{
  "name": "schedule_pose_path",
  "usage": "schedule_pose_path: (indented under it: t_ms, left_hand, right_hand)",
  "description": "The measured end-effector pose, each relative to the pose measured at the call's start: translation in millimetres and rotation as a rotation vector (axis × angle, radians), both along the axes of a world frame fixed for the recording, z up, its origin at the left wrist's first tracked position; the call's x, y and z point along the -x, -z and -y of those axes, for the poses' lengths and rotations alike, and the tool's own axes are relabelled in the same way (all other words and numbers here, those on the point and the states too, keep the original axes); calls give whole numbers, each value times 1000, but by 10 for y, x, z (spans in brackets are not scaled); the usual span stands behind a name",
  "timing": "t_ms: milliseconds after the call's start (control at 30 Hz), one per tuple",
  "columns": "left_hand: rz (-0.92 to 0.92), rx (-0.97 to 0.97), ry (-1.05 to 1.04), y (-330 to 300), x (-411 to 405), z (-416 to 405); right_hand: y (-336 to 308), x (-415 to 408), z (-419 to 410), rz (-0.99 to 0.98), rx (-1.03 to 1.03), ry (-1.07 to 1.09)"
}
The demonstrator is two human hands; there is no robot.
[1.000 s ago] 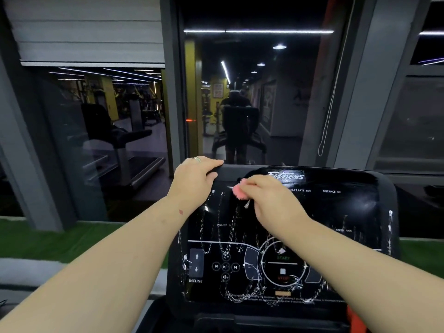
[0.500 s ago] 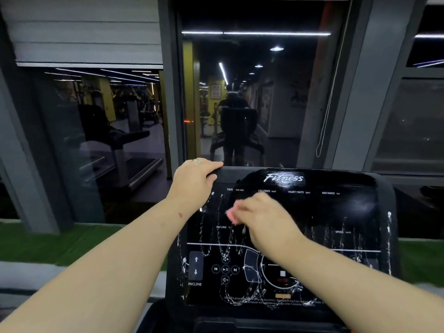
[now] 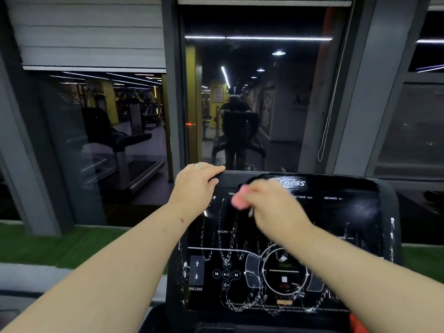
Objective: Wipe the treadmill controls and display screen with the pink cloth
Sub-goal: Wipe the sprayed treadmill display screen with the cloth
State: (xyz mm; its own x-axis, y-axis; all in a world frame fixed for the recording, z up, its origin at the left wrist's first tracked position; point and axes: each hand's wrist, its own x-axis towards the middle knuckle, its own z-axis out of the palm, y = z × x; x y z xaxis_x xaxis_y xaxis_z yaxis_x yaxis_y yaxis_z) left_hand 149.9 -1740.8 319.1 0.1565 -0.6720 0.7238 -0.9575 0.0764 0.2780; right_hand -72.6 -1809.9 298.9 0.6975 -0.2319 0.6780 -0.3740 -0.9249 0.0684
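Note:
The black treadmill console (image 3: 355, 212) fills the lower middle, its glossy screen streaked with white zigzag foam lines. Buttons sit low on it: incline arrows (image 3: 196, 270), media keys and a round start/stop dial (image 3: 284, 272). My right hand (image 3: 274, 210) grips the bunched pink cloth (image 3: 239, 200) and presses it on the upper left of the screen; both are motion-blurred. My left hand (image 3: 194, 186), with a ring, grips the console's top left corner, fingers curled over the edge.
A dark window (image 3: 252, 92) straight ahead reflects the gym and a person on a treadmill. Grey pillars frame it, and a cord (image 3: 326, 121) hangs at the right. Green turf (image 3: 60, 243) runs along the floor below the window.
My right hand with the cloth went down the screen and has come back up to the upper left. The left hand has kept its grip on the corner.

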Motion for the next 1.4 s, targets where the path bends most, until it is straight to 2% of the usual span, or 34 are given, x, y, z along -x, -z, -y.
schedule_pose_path:
  t_ms: [67,100,167,300,333,433,500,633,700,767,833,900,967,1067,1233,1333,1400]
  left_hand:
    - [0,4,-2,8,-3,-10]
    - [2,4,-4,12,-4,-8]
    - [3,3,-8,11,0,-4]
    - [6,3,2,-4,2,3]
    - [7,1,5,-7,3,0]
    - [15,-12,5,-12,-14,8]
    - [15,-32,8,-5,-34,12]
    - [40,-84,43,-33,-70,-25]
    - [63,-115,56,-57,-91,-64]
    - [76,-136,45,-71,-115,-91]
    - [80,-137,39,-57,-124,-96]
    - [82,-117,37,-14,-139,-95]
    - [76,-82,14,44,-173,-105]
    - [116,-67,18,114,-228,-153]
    - [55,-131,88,55,-329,-163]
    - [-30,-172,88,-20,-340,-188]
    - [-72,-202,84,-89,-347,-194]
  right_hand:
    - [-158,-10,171,225,-44,159]
    - [-159,-42,204,241,-40,198]
    - [-57,-135,132,150,14,139]
    - [125,-176,-120,-246,90,-61]
    - [101,-161,-110,-242,63,-64]
    - [-69,-148,45,54,-39,57]
    - [-52,-188,71,101,-35,96]
    - [374,-185,-241,-221,79,-53]
    - [381,-179,-246,-291,56,-85]
    - [223,-277,-152,-152,-35,-16]
    - [64,-380,-101,30,-39,96]
    - [66,-416,-148,20,46,97]
    - [180,-345,-244,-118,139,-1]
    - [249,-237,-291,-288,127,-50]
    - [-12,-390,-121,1,36,65]
    - [252,-358,-211,-160,168,22]
    - [347,-253,-292,-304,143,-50]
